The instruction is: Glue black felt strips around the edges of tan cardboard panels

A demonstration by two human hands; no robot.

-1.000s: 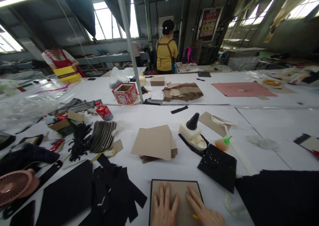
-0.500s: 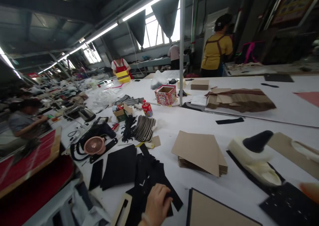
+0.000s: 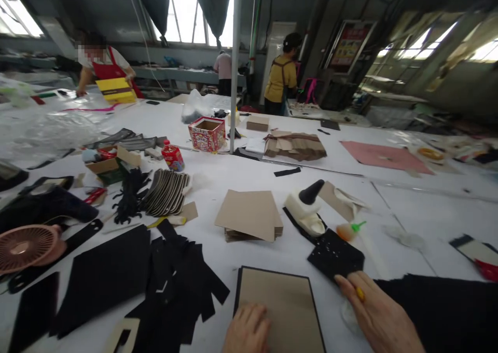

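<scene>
My left hand point(image 3: 249, 328) lies on the lower left of a beige board point(image 3: 282, 296) with a black border, its fingers flat and holding nothing. To the right of the board, my right hand point(image 3: 375, 309) is closed around a thin tool with a yellow end point(image 3: 360, 293); the rest of it is hidden by the fingers. Just above that hand is a black piece with white specks point(image 3: 336, 252). Behind the board sits a stack of beige boards point(image 3: 249, 215). Black strips point(image 3: 177, 280) lie in a loose heap left of my left hand.
A white bottle with a black nozzle point(image 3: 307, 210) lies beyond the speckled piece, beside an orange bottle with a green tip point(image 3: 348, 231). At left are a pink fan point(image 3: 29, 246) and black sheets point(image 3: 105, 275). A metal post point(image 3: 235, 68) rises mid-table. Several people work farther back.
The view has turned to the right. My left hand has gone from the black strips onto the bordered board. My right hand, with the yellow-ended tool, now shows plainly.
</scene>
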